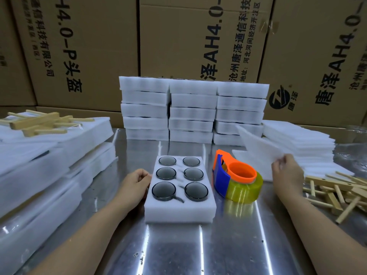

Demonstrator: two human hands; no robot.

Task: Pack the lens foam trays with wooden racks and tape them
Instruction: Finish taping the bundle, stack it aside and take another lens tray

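A white lens foam tray (179, 210) with several round dark lenses lies on the steel table in front of me. My left hand (137, 180) rests against its left edge, fingers curled. My right hand (287, 173) pinches the near corner of a thin white foam sheet (258, 147), which is lifted at a tilt off the stack at the right. An orange and blue tape dispenser (236, 175) with a yellow tape roll stands between the tray and my right hand. Wooden racks (337, 193) lie in a loose pile at the right.
Three tall stacks of packed foam trays (192, 110) stand at the back middle. Foam sheets (297, 141) are stacked at the right. Large foam slabs (49, 155) with more wooden racks (41, 122) on top fill the left. Cardboard boxes (89, 46) wall the back.
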